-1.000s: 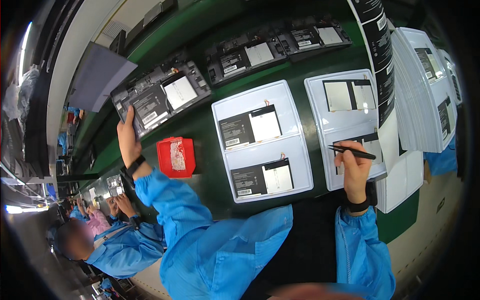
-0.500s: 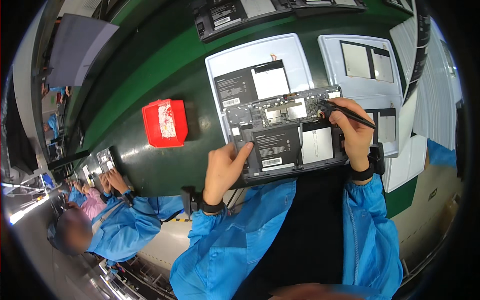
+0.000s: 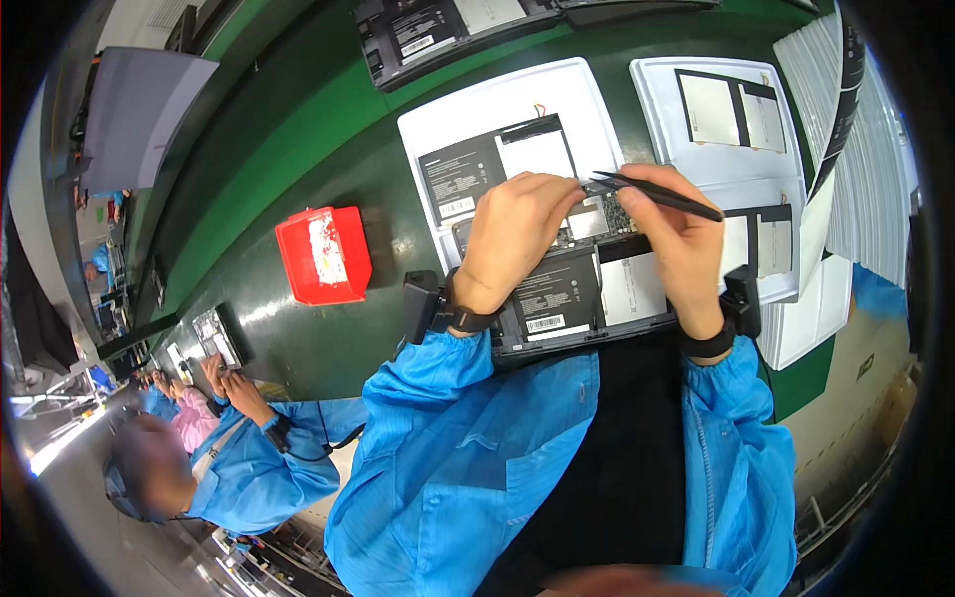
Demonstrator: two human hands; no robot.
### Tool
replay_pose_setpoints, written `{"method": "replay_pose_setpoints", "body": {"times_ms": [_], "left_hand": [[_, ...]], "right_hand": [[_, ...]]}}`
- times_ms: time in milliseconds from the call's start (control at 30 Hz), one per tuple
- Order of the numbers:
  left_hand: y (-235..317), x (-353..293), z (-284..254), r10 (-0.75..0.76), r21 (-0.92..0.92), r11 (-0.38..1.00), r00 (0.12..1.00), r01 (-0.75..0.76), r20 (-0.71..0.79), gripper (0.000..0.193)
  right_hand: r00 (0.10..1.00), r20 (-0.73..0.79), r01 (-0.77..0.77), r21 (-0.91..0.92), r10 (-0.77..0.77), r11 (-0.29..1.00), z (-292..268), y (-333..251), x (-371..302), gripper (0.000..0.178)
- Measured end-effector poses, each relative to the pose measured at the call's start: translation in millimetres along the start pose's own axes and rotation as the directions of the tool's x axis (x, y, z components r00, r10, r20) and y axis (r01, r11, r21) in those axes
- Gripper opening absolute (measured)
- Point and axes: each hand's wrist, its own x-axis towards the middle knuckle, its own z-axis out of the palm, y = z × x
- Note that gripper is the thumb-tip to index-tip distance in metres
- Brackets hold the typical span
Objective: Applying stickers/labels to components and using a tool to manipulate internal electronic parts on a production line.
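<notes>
An opened laptop base (image 3: 637, 328) lies in front of me, its black and white battery (image 3: 547, 298) and circuit board (image 3: 622, 217) exposed. In my right hand (image 3: 686, 249) is a pair of black tweezers (image 3: 676, 199), their tips pointing left over the board's far edge. My left hand (image 3: 509, 239) reaches across the board, with thumb and fingers pinched together close to the tweezer tips. Whatever the left fingers hold, if anything, is too small or hidden to make out. The left hand also covers part of the board.
Under the laptop's far side is a white tray (image 3: 428, 119) carrying another battery pack (image 3: 463, 174). A second white tray (image 3: 657, 90) with battery packs stands to the right, beside stacked white trays (image 3: 811, 109). A red bin (image 3: 348, 274) sits left. Further left, a co-worker's hands (image 3: 239, 383) handle a device.
My left hand has left the laptop's near left side and moved up and right to the board, fingers now pinched. The right hand's tweezers have shifted left and up.
</notes>
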Motion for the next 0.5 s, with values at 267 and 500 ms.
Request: {"method": "replay_pose_setpoints", "body": {"times_ms": [267, 500], "left_hand": [[0, -10, -10, 0.018, 0.002, 1.0, 0.997, -0.018, -0.069, 0.016], [-14, -17, -10, 0.149, 0.126, 0.982, 0.986, -0.138, -0.076, 0.021]], "right_hand": [[0.992, -0.001, 0.12, -0.259, -0.125, 0.958, 9, 23, 1, 0.018], [0.996, 0.01, 0.089, -0.379, -0.092, 0.921, 14, 24, 4, 0.015]]}}
